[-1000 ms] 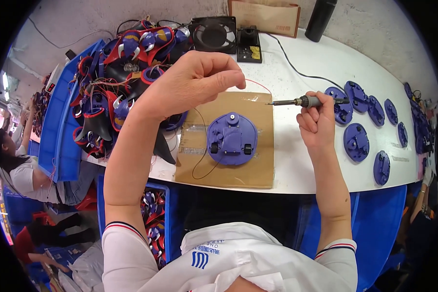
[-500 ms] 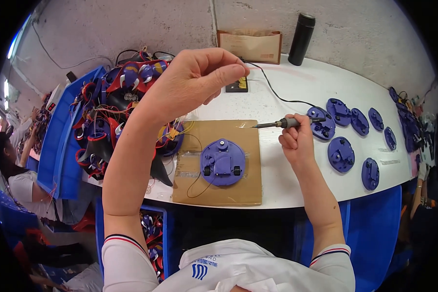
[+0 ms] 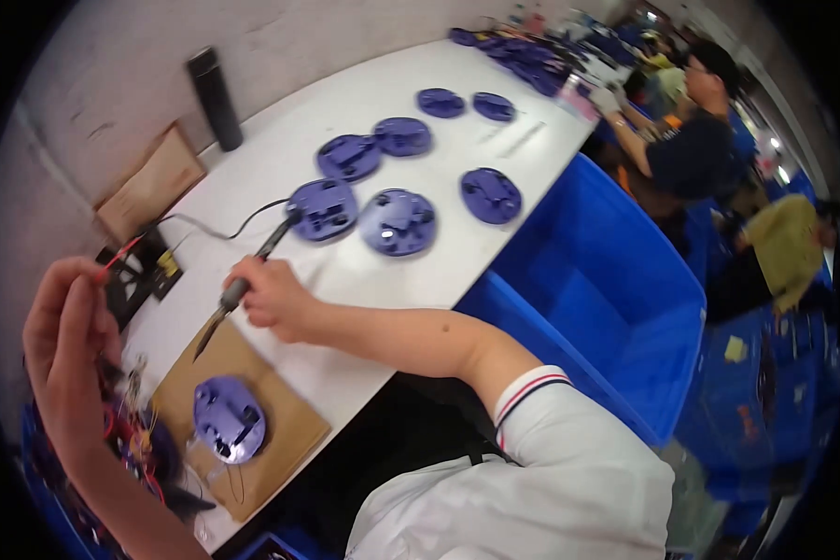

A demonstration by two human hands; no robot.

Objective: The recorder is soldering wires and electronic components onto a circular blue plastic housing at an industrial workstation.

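Note:
My left hand [image 3: 70, 336] is raised at the left, its fingers closed in a pinch. A thin red strand [image 3: 124, 250] shows at the fingertips; whether they grip it I cannot tell. In my right hand [image 3: 275, 299] is a soldering iron [image 3: 235, 293], its tip pointing down toward a cardboard sheet [image 3: 280, 397] without touching it. Its dark cable [image 3: 243, 224] runs back across the table. On the cardboard lies a purple rounded plastic base [image 3: 229, 420] with small black wheels and a thin wire loop below it.
Several similar purple bases [image 3: 399, 222] are spread over the white table [image 3: 299, 121]. A black bottle [image 3: 215, 98] and a brown paper packet [image 3: 151, 184] stand by the wall. Blue bins [image 3: 607, 289] adjoin the table's front edge. A co-worker [image 3: 700, 140] sits at the far right.
The view has swung right and tilted, so the cardboard and base now lie lower left. The soldering iron stays in my right hand, its tip angled further down. My left hand remains raised.

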